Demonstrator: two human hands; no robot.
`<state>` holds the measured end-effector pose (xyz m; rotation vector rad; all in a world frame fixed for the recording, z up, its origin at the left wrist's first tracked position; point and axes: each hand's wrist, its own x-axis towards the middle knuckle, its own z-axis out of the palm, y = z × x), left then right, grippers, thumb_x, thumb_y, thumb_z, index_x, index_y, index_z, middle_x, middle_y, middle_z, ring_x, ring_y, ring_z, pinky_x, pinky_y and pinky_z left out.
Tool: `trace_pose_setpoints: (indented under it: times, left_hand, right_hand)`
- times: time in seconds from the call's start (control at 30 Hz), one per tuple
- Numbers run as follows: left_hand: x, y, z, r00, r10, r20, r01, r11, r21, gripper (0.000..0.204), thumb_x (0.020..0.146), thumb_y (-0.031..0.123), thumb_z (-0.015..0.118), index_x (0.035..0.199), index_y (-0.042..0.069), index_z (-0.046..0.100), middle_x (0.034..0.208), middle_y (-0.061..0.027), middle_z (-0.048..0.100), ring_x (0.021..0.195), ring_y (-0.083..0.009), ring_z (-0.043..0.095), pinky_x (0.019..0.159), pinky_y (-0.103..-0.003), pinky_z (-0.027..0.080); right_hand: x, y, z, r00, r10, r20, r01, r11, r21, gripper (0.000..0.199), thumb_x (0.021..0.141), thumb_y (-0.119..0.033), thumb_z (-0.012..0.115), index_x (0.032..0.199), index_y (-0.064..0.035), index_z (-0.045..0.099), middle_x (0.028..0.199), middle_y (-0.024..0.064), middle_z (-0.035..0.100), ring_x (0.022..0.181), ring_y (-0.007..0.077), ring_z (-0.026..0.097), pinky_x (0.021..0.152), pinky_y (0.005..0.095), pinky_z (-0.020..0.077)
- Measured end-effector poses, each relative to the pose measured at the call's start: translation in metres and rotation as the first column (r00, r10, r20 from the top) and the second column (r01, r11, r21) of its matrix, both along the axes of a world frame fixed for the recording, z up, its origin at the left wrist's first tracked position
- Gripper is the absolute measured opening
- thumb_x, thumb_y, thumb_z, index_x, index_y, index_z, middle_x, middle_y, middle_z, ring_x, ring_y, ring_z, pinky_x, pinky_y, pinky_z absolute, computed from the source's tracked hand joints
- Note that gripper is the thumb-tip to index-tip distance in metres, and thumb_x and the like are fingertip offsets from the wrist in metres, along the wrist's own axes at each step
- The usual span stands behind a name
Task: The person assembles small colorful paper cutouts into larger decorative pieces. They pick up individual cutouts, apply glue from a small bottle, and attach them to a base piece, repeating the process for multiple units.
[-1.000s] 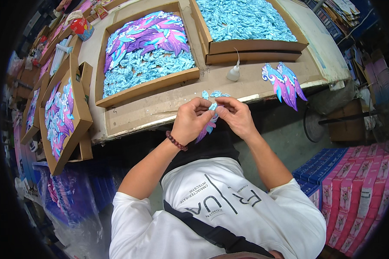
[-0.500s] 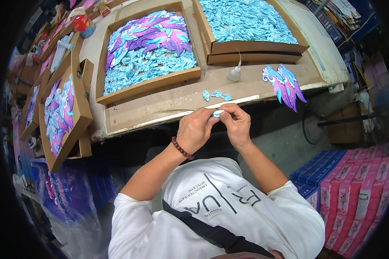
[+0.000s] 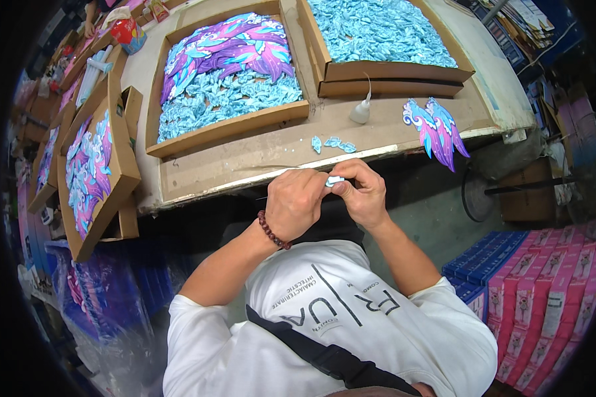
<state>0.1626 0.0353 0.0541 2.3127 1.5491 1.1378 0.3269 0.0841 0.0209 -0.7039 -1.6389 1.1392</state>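
Just off the table's front edge, my two hands meet around a small light-blue piece (image 3: 334, 180). My left hand (image 3: 294, 204), with a dark bead bracelet on its wrist, is closed, its fingertips at the piece's left end. The right hand (image 3: 363, 198) pinches the other end between thumb and fingers. A thin dark line juts out left of my left hand; I cannot make out what it is. Several similar loose blue pieces (image 3: 340, 145) lie on the table beyond. A white squeeze bottle (image 3: 360, 112) with a thin spout stands behind them.
Purple-and-blue wing-shaped cutouts (image 3: 437, 129) lie at the table's right edge. One cardboard tray (image 3: 235, 126) holds cutouts and blue pieces; another (image 3: 394, 69) holds blue pieces. A tilted box (image 3: 122, 178) of cutouts stands left. Pink packages (image 3: 543, 284) are stacked at lower right.
The blue piece has turned slightly between my fingertips, and my left hand has rolled a little over it. The thin dark line now shows beside my left hand.
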Motion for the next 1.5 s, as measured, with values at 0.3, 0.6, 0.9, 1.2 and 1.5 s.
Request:
trace_pose_setpoints:
  times: [0.3, 0.6, 0.9, 1.2, 1.5]
  left_hand:
    - [-0.021, -0.016, 0.005, 0.936, 0.037, 0.349, 0.05, 0.97, -0.236, 0.013, 0.086, 0.009, 0.064, 0.096, 0.0, 0.064, 0.081, -0.0068, 0.065, 0.071, -0.0202, 0.063, 0.063, -0.031, 0.049]
    - [-0.086, -0.024, -0.01, 0.091, 0.302, 0.949, 0.551, 0.778, -0.3, 0.035, 0.098, 0.032, 0.054, 0.113, 0.0, 0.057, 0.082, -0.0057, 0.059, 0.076, -0.0185, 0.059, 0.077, -0.038, 0.055]
    - [-0.078, -0.031, -0.006, 0.585, 0.217, 0.782, 0.278, 0.852, -0.444, 0.032, 0.097, 0.028, 0.058, 0.109, -0.001, 0.059, 0.091, -0.0058, 0.063, 0.082, -0.0123, 0.059, 0.076, -0.03, 0.051]
    - [-0.046, -0.027, 0.005, 0.979, 0.023, 0.203, 0.002, 0.992, -0.125, 0.015, 0.081, 0.003, 0.066, 0.095, 0.001, 0.063, 0.083, -0.0125, 0.065, 0.075, -0.0314, 0.064, 0.067, -0.036, 0.051]
    - [-0.033, -0.027, 0.011, 0.99, 0.028, 0.136, -0.049, 0.986, 0.156, 0.021, 0.069, 0.0, 0.066, 0.09, 0.003, 0.065, 0.079, -0.0107, 0.065, 0.074, -0.0284, 0.065, 0.064, -0.037, 0.051]
  right_hand:
    - [-0.01, -0.002, 0.003, 0.985, 0.147, -0.094, -0.153, 0.987, -0.056, 0.032, 0.087, -0.025, 0.072, 0.101, 0.0027, 0.065, 0.098, 0.0104, 0.063, 0.088, 0.0169, 0.061, 0.078, 0.0277, 0.0493]
    - [0.002, 0.013, 0.002, 0.989, 0.089, -0.119, -0.126, 0.927, -0.354, 0.033, 0.095, -0.029, 0.061, 0.102, 0.0029, 0.066, 0.093, 0.0071, 0.067, 0.082, 0.0128, 0.063, 0.075, 0.0249, 0.0517]
    - [-0.018, 0.008, 0.027, 0.981, 0.148, 0.125, -0.142, 0.988, -0.056, 0.029, 0.087, -0.019, 0.071, 0.104, 0.0033, 0.064, 0.099, 0.0092, 0.062, 0.085, 0.0173, 0.059, 0.076, 0.0276, 0.0485]
    - [-0.041, -0.004, 0.04, 0.971, 0.126, 0.203, -0.177, 0.95, 0.256, 0.029, 0.076, -0.022, 0.078, 0.093, -0.0016, 0.065, 0.087, 0.0119, 0.063, 0.077, 0.0287, 0.06, 0.067, 0.035, 0.0494]
    - [-0.041, -0.013, 0.038, 0.994, 0.068, 0.086, -0.095, 0.93, 0.356, 0.02, 0.068, 0.0, 0.075, 0.085, -0.0031, 0.065, 0.076, 0.0106, 0.062, 0.069, 0.0281, 0.059, 0.063, 0.0358, 0.0469]
